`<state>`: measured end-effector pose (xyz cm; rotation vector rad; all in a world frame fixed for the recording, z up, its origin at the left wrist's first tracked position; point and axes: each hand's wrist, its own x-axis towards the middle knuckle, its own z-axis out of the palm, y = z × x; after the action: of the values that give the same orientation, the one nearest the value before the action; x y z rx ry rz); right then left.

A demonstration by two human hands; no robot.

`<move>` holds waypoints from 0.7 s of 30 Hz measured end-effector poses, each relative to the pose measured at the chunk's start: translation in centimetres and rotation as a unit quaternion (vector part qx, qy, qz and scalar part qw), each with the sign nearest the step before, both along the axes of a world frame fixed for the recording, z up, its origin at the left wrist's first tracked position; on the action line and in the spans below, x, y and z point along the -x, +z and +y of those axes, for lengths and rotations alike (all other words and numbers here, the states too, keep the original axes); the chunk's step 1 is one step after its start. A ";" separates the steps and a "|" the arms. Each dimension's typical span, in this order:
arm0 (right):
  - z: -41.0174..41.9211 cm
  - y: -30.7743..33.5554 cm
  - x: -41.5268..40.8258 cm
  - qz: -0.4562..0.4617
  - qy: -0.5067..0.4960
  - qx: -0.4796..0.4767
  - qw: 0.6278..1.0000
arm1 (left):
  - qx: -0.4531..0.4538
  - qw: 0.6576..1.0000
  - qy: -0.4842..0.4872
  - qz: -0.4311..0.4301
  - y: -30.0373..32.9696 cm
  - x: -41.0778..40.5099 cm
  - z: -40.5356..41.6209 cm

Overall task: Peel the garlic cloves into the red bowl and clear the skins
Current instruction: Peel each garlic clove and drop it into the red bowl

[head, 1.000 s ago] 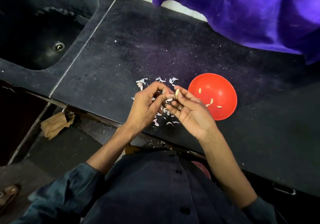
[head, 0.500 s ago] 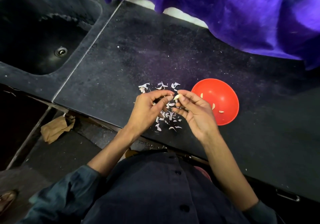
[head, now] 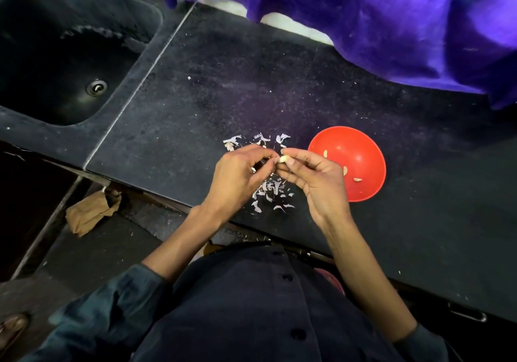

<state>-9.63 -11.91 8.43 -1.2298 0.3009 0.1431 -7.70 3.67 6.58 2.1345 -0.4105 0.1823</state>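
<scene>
While the garlic clove [head: 283,159] sits pinched at the fingertips of the right hand [head: 316,178], just left of the red bowl [head: 363,149], the left hand [head: 240,177] curls in and picks at its near end, fingers nipped together on what looks like a shred of skin, though that scrap is too small to make out. Both hands hover above the loose skins [head: 268,191], which lie scattered on the dark counter [head: 223,82] left of the bowl, one cluster beyond the hands and a bigger one below them.

My worry is the clove slipping: it is held by the tips alone, and a hard tug could flick it onto the counter or off the near edge. Skins could also drift into the bowl, being so light and close to it.

Counting: one bowl, about four peeled cloves inside it, one clove in hand, and skins too many and too small to count.
</scene>
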 end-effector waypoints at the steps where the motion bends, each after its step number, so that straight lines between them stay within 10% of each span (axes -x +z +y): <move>1: 0.0 0.0 0.0 0.000 -0.001 0.000 1.000 | -0.012 1.000 -0.001 -0.007 -0.1 -0.1 0.0; 10: -0.4 0.3 -0.5 0.010 0.004 -0.111 0.994 | 0.140 0.973 0.059 0.173 -0.2 -0.1 -0.4; 16: -1.2 -0.9 -0.8 0.077 -0.032 -0.179 0.980 | 0.059 0.974 0.105 0.190 -1.4 -0.3 0.1; 21: -2.2 -2.2 -0.3 0.062 -0.026 -0.041 0.997 | -0.051 0.974 0.129 0.178 -1.1 -0.5 -0.1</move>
<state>-9.30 -14.10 6.20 -1.1329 0.4301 0.1850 -7.16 3.61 5.47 2.2592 0.0686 -0.0772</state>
